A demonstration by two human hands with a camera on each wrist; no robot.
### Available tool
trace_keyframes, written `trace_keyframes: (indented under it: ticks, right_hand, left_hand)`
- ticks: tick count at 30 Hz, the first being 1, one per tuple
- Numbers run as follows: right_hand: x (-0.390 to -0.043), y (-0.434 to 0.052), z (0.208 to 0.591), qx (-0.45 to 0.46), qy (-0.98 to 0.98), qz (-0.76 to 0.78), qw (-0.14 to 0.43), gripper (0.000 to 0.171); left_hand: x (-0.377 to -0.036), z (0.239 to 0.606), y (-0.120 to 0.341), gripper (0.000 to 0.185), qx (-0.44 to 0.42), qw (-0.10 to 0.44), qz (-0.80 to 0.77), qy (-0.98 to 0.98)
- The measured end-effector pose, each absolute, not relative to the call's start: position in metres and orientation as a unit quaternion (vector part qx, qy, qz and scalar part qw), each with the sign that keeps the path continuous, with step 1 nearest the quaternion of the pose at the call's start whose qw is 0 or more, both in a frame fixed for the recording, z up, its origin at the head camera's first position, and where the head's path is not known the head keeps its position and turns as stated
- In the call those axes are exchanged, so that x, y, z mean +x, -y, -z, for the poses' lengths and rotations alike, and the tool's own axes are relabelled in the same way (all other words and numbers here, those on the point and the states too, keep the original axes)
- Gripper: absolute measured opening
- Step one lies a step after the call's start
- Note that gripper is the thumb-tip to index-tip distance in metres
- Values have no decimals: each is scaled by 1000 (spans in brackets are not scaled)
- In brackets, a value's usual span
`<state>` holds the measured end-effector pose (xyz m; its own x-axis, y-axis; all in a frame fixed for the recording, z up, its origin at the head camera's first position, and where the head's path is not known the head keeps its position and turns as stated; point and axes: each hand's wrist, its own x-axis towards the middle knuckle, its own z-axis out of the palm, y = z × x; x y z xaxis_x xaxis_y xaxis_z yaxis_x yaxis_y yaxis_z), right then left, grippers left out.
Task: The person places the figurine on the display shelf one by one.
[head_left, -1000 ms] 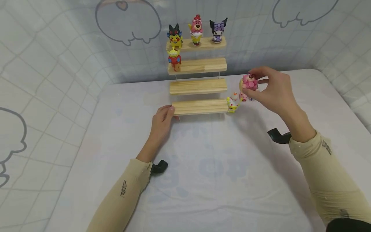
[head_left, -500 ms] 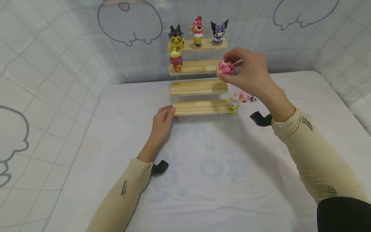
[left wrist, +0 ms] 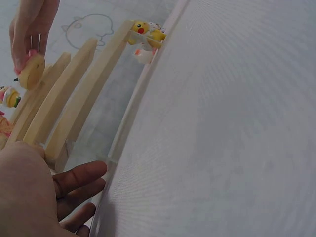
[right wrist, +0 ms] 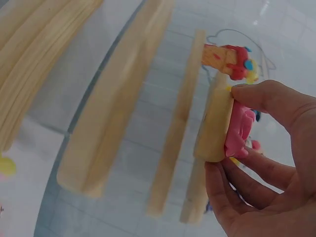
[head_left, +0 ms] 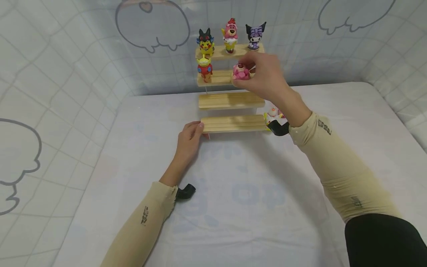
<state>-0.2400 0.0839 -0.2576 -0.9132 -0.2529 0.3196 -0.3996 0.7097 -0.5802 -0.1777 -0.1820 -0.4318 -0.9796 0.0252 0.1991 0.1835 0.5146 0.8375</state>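
Observation:
A wooden tiered display shelf (head_left: 233,124) with clear supports stands at the back of the table. My left hand (head_left: 190,141) is at the left end of its lowest board, thumb on the board. In the left wrist view, the left fingers (left wrist: 84,173) extend loosely below that end. My right hand (head_left: 265,76) pinches a pink bear figurine (head_left: 241,72) at the right half of the second board from the top. The right wrist view shows the figurine's pale yellow back (right wrist: 216,123) between thumb and fingers. A green-headed alien figurine (head_left: 205,69) stands at that board's left end.
On the top board stand a yellow figurine with dark ears (head_left: 205,42), a pink bear in a strawberry cap (head_left: 230,36) and a purple-black figurine (head_left: 255,36). More small figurines (head_left: 273,112) sit right of the lowest board, partly hidden by the right wrist mount (head_left: 278,128).
My right hand has carried the pink bear figurine left and up, from beside the shelf to the second board from the top. The left hand has stayed at the lowest board.

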Motion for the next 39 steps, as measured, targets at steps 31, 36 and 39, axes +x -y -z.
trace_keyframes:
  ticks: [31, 36, 39]
  right_hand:
    - [-264, -74, 278, 190, 896, -396, 68, 66]
    - [-266, -74, 280, 189, 892, -405, 69, 66]
    - [-267, -74, 282, 186, 888, -415, 76, 65]
  left_hand:
    - [-181, 435, 180, 49, -59, 81, 492, 865]
    - [-182, 435, 180, 49, -57, 83, 489, 867]
    - [-182, 435, 181, 49, -55, 84, 487, 867]
